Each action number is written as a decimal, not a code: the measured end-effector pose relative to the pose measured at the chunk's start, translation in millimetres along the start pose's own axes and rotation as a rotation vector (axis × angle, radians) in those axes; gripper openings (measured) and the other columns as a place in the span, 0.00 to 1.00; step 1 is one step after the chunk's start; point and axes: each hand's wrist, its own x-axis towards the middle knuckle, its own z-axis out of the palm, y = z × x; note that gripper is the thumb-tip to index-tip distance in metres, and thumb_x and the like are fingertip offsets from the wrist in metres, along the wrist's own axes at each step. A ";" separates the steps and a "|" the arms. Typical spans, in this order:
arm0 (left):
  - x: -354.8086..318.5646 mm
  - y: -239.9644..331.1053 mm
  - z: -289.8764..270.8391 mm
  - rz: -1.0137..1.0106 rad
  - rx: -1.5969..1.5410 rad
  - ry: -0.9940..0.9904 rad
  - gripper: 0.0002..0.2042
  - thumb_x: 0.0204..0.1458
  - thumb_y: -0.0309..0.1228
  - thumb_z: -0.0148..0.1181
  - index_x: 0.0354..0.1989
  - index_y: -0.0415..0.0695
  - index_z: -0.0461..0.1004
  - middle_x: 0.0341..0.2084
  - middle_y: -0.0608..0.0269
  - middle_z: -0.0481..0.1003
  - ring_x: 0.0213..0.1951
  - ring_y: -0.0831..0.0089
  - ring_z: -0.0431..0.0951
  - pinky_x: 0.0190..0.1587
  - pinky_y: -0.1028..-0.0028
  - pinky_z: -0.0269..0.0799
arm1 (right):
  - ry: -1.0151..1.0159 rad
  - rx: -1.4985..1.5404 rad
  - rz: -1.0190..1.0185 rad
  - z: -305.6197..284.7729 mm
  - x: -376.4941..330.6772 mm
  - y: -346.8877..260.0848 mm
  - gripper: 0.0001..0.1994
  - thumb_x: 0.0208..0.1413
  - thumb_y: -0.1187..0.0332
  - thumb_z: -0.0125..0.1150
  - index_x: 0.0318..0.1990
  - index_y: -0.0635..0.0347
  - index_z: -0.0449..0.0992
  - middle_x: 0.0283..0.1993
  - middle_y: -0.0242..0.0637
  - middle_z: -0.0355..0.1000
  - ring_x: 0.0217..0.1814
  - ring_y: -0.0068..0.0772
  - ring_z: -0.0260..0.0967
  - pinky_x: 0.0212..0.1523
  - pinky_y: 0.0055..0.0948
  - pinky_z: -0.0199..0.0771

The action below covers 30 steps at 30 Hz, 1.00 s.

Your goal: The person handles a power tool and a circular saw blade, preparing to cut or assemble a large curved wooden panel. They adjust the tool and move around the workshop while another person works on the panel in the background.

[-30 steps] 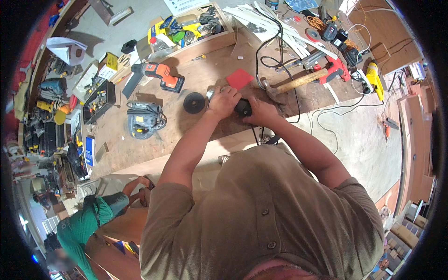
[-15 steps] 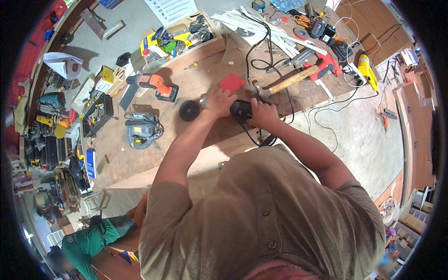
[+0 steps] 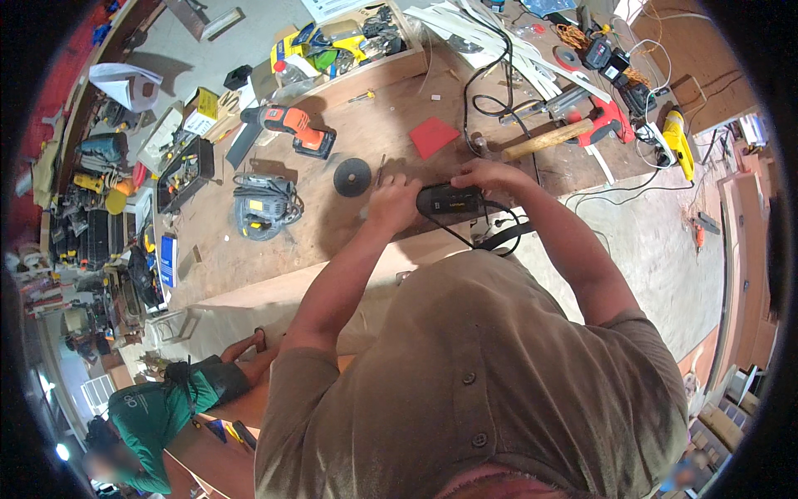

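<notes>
A black corded angle grinder (image 3: 451, 200) lies level over the near edge of the wooden bench, between my hands. My left hand (image 3: 394, 204) wraps its left end, hiding the tool's head. My right hand (image 3: 492, 175) holds the body from its far right side, with thumb and fingers on the casing. Just beyond my left fingers a thin dark rod (image 3: 381, 170) sticks up; what it belongs to is hidden. To the left of that lies a round black disc (image 3: 352, 177) with a centre hole. A red square sheet (image 3: 434, 137) rests beyond the grinder.
On the left are a jigsaw (image 3: 264, 205) and an orange cordless drill (image 3: 298, 133). A wooden-handled hammer (image 3: 549, 140) and loose black cables lie right. Behind stands a tray of tools (image 3: 345, 81). A person in green (image 3: 166, 407) is at lower left.
The grinder and my left hand have come nearer to the bench edge, away from the red sheet. More of the grinder's body shows. The whole view has shifted slightly.
</notes>
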 end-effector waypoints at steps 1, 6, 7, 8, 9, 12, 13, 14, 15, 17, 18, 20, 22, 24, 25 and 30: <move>2.6 1.1 0.2 0.007 -0.001 0.014 0.28 0.30 0.44 0.77 0.42 0.51 0.75 0.41 0.58 0.74 0.48 0.55 0.75 0.47 0.56 0.75 | 0.040 0.037 -0.058 -6.4 6.5 9.3 0.16 0.56 0.57 0.64 0.44 0.59 0.79 0.35 0.30 0.73 0.35 0.24 0.68 0.34 0.29 0.70; 7.7 -1.0 4.5 0.000 -0.001 0.083 0.25 0.32 0.46 0.74 0.41 0.53 0.76 0.38 0.60 0.75 0.46 0.57 0.76 0.43 0.56 0.77 | 0.080 0.240 -0.157 -28.3 15.2 50.8 0.14 0.54 0.61 0.65 0.45 0.57 0.77 0.39 0.32 0.74 0.36 0.27 0.70 0.33 0.32 0.73; 8.5 -1.4 4.9 0.007 -0.001 0.079 0.25 0.32 0.46 0.74 0.41 0.53 0.76 0.38 0.60 0.75 0.46 0.57 0.76 0.42 0.56 0.77 | 0.060 0.276 -0.154 -26.9 12.4 52.9 0.16 0.54 0.60 0.66 0.48 0.57 0.77 0.41 0.34 0.74 0.36 0.29 0.71 0.34 0.35 0.75; 8.8 -1.4 5.6 0.016 0.000 0.075 0.24 0.33 0.46 0.74 0.40 0.54 0.76 0.37 0.60 0.75 0.45 0.57 0.76 0.42 0.56 0.77 | 0.033 0.243 -0.160 -23.6 12.7 54.0 0.17 0.54 0.61 0.66 0.49 0.56 0.76 0.42 0.34 0.74 0.38 0.28 0.71 0.35 0.35 0.75; 9.6 -2.1 5.8 0.031 0.004 0.082 0.24 0.33 0.46 0.73 0.40 0.54 0.76 0.37 0.60 0.75 0.45 0.57 0.76 0.41 0.56 0.77 | 0.009 0.212 -0.170 -19.6 14.9 53.4 0.17 0.54 0.61 0.65 0.50 0.56 0.75 0.42 0.33 0.73 0.39 0.27 0.71 0.36 0.35 0.75; 12.2 -2.6 7.1 0.063 0.014 0.084 0.24 0.33 0.47 0.73 0.41 0.54 0.76 0.37 0.60 0.75 0.45 0.57 0.77 0.41 0.56 0.77 | 0.023 0.150 -0.151 -14.0 8.3 56.0 0.19 0.55 0.66 0.64 0.54 0.56 0.73 0.42 0.31 0.72 0.40 0.24 0.69 0.36 0.29 0.72; 12.5 -2.4 7.2 0.061 0.018 0.073 0.24 0.33 0.48 0.73 0.41 0.54 0.76 0.38 0.60 0.75 0.46 0.57 0.76 0.42 0.56 0.77 | 0.041 0.134 -0.137 -12.2 3.7 56.1 0.20 0.55 0.69 0.63 0.56 0.57 0.72 0.42 0.30 0.72 0.40 0.24 0.68 0.36 0.26 0.70; 12.7 -2.2 7.3 0.060 0.021 0.061 0.25 0.32 0.48 0.73 0.41 0.54 0.76 0.38 0.60 0.75 0.46 0.57 0.76 0.43 0.56 0.77 | 0.048 0.048 -0.171 -11.6 -2.9 57.1 0.20 0.55 0.69 0.63 0.56 0.58 0.72 0.42 0.31 0.72 0.40 0.23 0.68 0.36 0.26 0.70; 13.7 -2.4 5.9 0.054 0.025 0.053 0.26 0.32 0.48 0.73 0.42 0.54 0.76 0.38 0.59 0.75 0.47 0.57 0.77 0.44 0.55 0.76 | 0.058 -0.042 -0.207 -14.8 -12.8 55.2 0.21 0.55 0.69 0.63 0.57 0.59 0.71 0.41 0.32 0.72 0.39 0.23 0.67 0.36 0.26 0.70; 11.0 -3.3 4.0 0.037 0.029 0.029 0.28 0.31 0.49 0.74 0.44 0.54 0.76 0.40 0.58 0.76 0.47 0.56 0.77 0.46 0.55 0.75 | 0.042 -0.062 -0.189 -26.8 -32.0 52.9 0.22 0.54 0.70 0.62 0.57 0.60 0.71 0.40 0.33 0.72 0.38 0.23 0.67 0.36 0.25 0.69; 10.5 -3.5 2.5 0.003 0.007 0.039 0.27 0.30 0.47 0.74 0.43 0.54 0.77 0.40 0.59 0.76 0.48 0.56 0.76 0.47 0.55 0.75 | 0.022 0.009 -0.134 -35.5 -44.1 53.8 0.22 0.54 0.70 0.62 0.57 0.61 0.71 0.40 0.33 0.72 0.37 0.23 0.67 0.35 0.25 0.69; 13.3 -5.0 -0.6 -0.063 -0.032 0.058 0.26 0.29 0.44 0.74 0.42 0.55 0.77 0.40 0.60 0.76 0.50 0.57 0.75 0.49 0.54 0.73 | 0.065 0.005 -0.130 -42.8 -61.8 57.7 0.23 0.54 0.69 0.63 0.58 0.61 0.70 0.41 0.35 0.72 0.39 0.25 0.68 0.38 0.27 0.69; 17.5 -8.8 1.3 -0.138 -0.055 0.019 0.27 0.30 0.46 0.74 0.44 0.54 0.76 0.42 0.59 0.77 0.51 0.57 0.75 0.50 0.54 0.73 | 0.159 -0.080 -0.222 -35.8 -86.7 46.1 0.25 0.53 0.66 0.65 0.59 0.60 0.70 0.48 0.41 0.73 0.47 0.33 0.71 0.46 0.32 0.72; 25.7 -7.0 -1.6 -0.201 -0.066 -0.032 0.29 0.32 0.48 0.74 0.46 0.54 0.75 0.45 0.58 0.77 0.53 0.57 0.75 0.50 0.54 0.73 | 0.368 -0.360 -0.398 -13.6 -98.3 54.1 0.32 0.51 0.59 0.68 0.63 0.57 0.65 0.54 0.46 0.74 0.55 0.45 0.73 0.51 0.40 0.74; 28.4 -4.3 -7.7 -0.235 -0.063 -0.066 0.29 0.33 0.48 0.74 0.47 0.53 0.74 0.46 0.57 0.77 0.53 0.57 0.75 0.50 0.54 0.73 | 0.349 -0.402 -0.182 1.8 -104.3 33.4 0.39 0.48 0.56 0.71 0.67 0.54 0.60 0.56 0.49 0.72 0.56 0.54 0.72 0.53 0.42 0.73; 35.8 -8.2 -13.2 -0.337 -0.123 -0.186 0.32 0.36 0.52 0.72 0.51 0.52 0.72 0.49 0.55 0.77 0.55 0.57 0.75 0.53 0.53 0.71 | 0.737 -0.752 -0.051 69.8 -79.6 -16.4 0.38 0.50 0.61 0.67 0.69 0.44 0.56 0.48 0.49 0.69 0.44 0.52 0.77 0.42 0.45 0.80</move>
